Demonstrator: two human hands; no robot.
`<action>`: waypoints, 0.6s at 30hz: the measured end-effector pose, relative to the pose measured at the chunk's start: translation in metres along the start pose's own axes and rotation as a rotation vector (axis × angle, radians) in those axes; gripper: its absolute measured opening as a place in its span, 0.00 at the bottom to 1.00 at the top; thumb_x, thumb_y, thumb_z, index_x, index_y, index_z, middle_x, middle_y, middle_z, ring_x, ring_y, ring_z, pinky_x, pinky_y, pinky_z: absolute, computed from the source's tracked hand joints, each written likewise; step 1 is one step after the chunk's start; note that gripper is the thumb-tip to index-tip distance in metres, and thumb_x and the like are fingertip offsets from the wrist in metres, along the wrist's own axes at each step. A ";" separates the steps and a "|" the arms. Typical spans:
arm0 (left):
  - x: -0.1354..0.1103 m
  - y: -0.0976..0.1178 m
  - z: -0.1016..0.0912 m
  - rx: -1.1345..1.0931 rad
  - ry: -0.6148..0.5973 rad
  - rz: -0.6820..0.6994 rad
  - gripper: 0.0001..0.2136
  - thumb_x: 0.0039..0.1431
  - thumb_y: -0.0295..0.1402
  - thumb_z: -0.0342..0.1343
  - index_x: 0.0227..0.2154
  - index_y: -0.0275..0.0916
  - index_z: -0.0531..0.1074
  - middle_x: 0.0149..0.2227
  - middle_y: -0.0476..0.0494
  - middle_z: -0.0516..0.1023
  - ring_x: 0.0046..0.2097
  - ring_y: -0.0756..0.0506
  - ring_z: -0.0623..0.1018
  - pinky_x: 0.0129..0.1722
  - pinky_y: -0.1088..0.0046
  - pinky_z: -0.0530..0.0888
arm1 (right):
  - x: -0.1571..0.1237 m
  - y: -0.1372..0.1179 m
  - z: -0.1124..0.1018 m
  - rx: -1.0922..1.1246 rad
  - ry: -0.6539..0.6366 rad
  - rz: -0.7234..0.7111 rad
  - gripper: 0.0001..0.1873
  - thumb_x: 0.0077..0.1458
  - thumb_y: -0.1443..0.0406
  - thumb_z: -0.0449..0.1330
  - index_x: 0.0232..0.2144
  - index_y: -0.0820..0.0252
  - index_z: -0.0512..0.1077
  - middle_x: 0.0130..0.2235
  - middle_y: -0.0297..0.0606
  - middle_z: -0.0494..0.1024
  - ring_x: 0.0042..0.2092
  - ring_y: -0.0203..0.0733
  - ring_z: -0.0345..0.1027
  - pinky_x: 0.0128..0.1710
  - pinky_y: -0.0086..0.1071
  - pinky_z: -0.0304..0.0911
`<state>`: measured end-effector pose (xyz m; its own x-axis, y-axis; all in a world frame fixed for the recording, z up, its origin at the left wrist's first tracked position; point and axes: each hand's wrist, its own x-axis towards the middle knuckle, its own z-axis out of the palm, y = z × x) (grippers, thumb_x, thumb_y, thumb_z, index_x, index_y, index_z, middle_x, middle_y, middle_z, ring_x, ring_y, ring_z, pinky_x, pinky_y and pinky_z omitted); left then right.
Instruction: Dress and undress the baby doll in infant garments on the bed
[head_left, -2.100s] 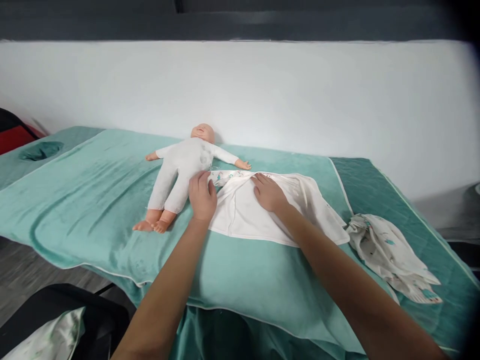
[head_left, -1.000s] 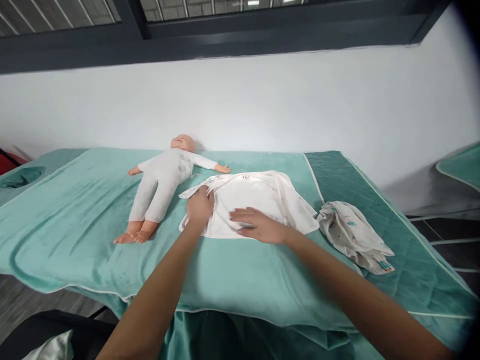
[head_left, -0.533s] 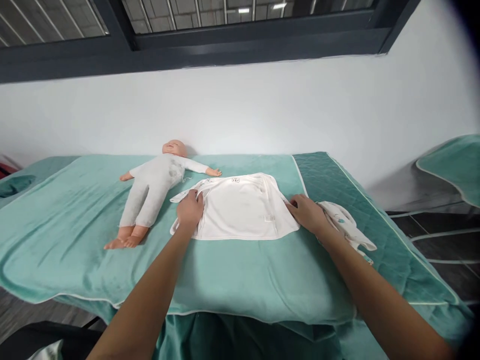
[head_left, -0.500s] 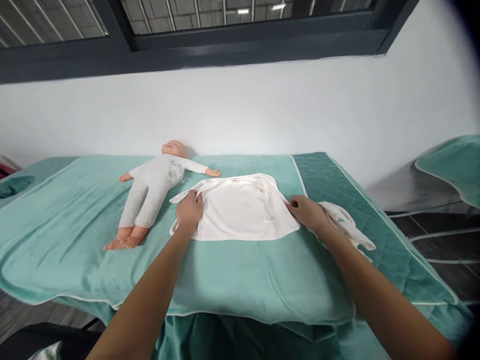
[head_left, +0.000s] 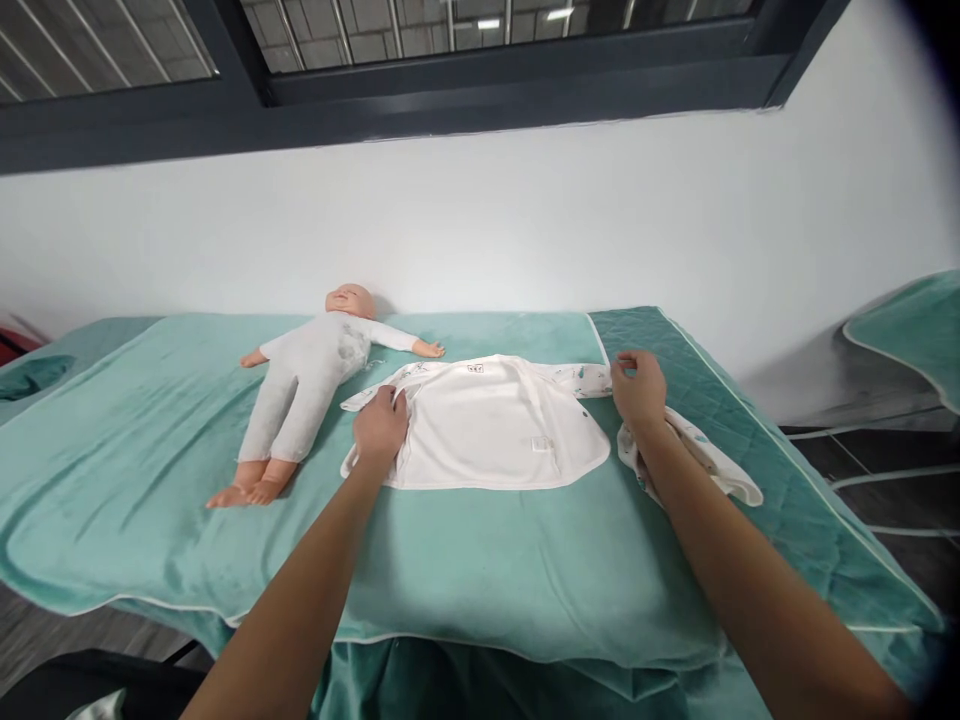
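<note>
Left hand (head_left: 380,428) is just flat, fingers loose, on the left edge of the shirt (head_left: 487,425) lying right of the doll (head_left: 315,375), right hand (head_left: 639,388) pinching its right sleeve.

Left hand (head_left: 380,428) pressing white baby shirt (head_left: 495,430), right hand (head_left: 639,388) pinching sleeve (head_left: 581,375), doll (head_left: 311,370) beside

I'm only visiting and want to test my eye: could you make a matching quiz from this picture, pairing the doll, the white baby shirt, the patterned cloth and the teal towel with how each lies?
Things:
1. doll
2. white baby shirt
3. patterned cloth
4. teal towel

States:
A. spread flat, left hand on it, right hand at its sleeve
B. covers the bed
C. on its back, arms out, head toward the wall
D. bunched up by the right forearm

Pairs: 1-C, 2-A, 3-D, 4-B
</note>
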<state>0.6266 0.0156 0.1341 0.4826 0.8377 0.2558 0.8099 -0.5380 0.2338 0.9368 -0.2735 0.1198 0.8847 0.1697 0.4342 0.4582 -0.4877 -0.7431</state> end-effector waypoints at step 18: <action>-0.001 -0.002 0.001 -0.066 0.006 -0.017 0.20 0.67 0.48 0.42 0.50 0.42 0.70 0.42 0.37 0.82 0.45 0.35 0.80 0.41 0.64 0.70 | -0.004 0.005 -0.005 -0.205 -0.242 0.206 0.23 0.51 0.56 0.62 0.47 0.61 0.72 0.38 0.41 0.80 0.41 0.45 0.72 0.41 0.35 0.62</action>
<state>0.6251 0.0162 0.1329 0.4665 0.8464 0.2569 0.7942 -0.5287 0.2995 0.9347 -0.2810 0.1168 0.9624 0.2358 0.1350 0.2636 -0.6899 -0.6742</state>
